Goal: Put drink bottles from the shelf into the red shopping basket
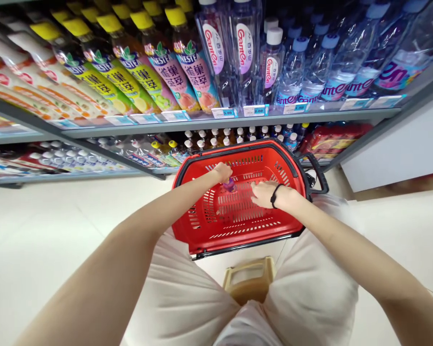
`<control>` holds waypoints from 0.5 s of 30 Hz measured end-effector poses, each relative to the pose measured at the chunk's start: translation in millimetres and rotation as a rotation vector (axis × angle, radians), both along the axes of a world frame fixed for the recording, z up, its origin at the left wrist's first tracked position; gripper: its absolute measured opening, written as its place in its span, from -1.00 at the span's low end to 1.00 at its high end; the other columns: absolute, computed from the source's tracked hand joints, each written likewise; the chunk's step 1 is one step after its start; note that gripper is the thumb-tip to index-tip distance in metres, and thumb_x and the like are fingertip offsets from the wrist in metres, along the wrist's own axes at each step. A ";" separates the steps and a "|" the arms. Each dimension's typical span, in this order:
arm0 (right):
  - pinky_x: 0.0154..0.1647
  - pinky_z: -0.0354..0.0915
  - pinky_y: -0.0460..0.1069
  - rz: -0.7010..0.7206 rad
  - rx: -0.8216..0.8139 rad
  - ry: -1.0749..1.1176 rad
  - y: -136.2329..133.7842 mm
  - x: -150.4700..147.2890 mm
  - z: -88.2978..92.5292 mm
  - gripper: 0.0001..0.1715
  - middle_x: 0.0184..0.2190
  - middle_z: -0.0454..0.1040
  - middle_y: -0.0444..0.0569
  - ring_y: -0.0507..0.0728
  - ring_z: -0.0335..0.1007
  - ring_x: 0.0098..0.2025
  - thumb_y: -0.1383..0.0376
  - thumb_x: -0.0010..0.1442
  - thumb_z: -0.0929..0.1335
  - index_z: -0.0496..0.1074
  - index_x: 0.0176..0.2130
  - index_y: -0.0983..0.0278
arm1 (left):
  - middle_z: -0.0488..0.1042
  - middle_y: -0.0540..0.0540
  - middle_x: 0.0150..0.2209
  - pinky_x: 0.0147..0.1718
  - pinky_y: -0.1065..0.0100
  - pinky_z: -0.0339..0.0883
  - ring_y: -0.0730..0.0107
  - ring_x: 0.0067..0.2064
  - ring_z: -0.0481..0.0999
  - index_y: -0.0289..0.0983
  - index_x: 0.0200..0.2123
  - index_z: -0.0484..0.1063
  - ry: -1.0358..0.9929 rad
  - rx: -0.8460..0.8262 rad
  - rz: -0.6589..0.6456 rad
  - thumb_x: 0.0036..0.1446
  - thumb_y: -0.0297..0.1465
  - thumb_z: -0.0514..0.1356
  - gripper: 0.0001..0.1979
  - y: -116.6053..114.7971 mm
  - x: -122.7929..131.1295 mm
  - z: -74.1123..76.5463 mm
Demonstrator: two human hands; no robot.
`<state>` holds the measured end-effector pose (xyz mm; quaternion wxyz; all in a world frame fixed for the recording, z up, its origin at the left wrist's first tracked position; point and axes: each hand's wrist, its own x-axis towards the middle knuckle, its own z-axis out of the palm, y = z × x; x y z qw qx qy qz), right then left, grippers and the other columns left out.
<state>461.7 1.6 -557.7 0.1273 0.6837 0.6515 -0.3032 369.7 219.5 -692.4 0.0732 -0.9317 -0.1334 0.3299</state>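
Note:
A red shopping basket (pixel 182 230) with black rims stands in front of me, between my knees and the shelf. My left hand (pixel 222 171) is inside it, fingers closed around the top of a small purple bottle (pixel 230 185), whose upper part the hand hides. To the right, my right hand (pixel 265 193), with a black band at the wrist, hovers over the basket floor. Its fingers are apart and no object shows in them; it does not touch the bottle.
An upper shelf (pixel 198 122) holds rows of yellow-capped tea bottles (pixel 162 62) and clear water bottles (pixel 243 53). Smaller bottles (pixel 214 139) fill the lower shelf. The basket's black handle (pixel 319 175) sticks out to the right. A beige stool (pixel 250 276) is under me.

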 end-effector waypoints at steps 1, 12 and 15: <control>0.14 0.43 0.19 -0.004 -0.001 0.001 -1.0 1.1 0.1 -0.47 0.08 0.57 0.43 0.40 0.53 0.18 0.30 0.44 0.27 0.37 0.26 0.58 | 0.62 -0.52 -0.02 0.01 0.10 0.44 -0.21 0.07 0.62 -0.38 0.00 0.66 0.006 0.003 0.001 0.15 -0.24 0.39 -0.58 1.5 2.3 -0.1; 0.18 0.39 0.19 -0.002 -0.027 -0.028 1.3 7.8 -13.2 -0.43 0.19 0.49 0.42 0.41 0.49 0.22 0.23 0.46 0.21 0.34 0.28 0.56 | 0.62 -0.52 -0.01 -0.01 0.15 0.45 -0.16 0.05 0.63 -0.40 0.04 0.65 -0.007 -0.033 0.159 0.12 -0.28 0.38 -0.55 15.7 10.1 19.7; 0.11 0.42 0.15 -0.015 -0.038 -0.031 3.3 10.1 -20.2 -0.43 0.16 0.51 0.41 0.38 0.53 0.18 0.22 0.45 0.22 0.35 0.28 0.53 | 0.65 -0.48 -0.13 -0.07 0.21 0.42 -0.07 -0.05 0.66 -0.41 -0.10 0.69 -0.056 -0.075 0.195 0.23 -0.17 0.27 -0.58 31.3 -6.6 42.6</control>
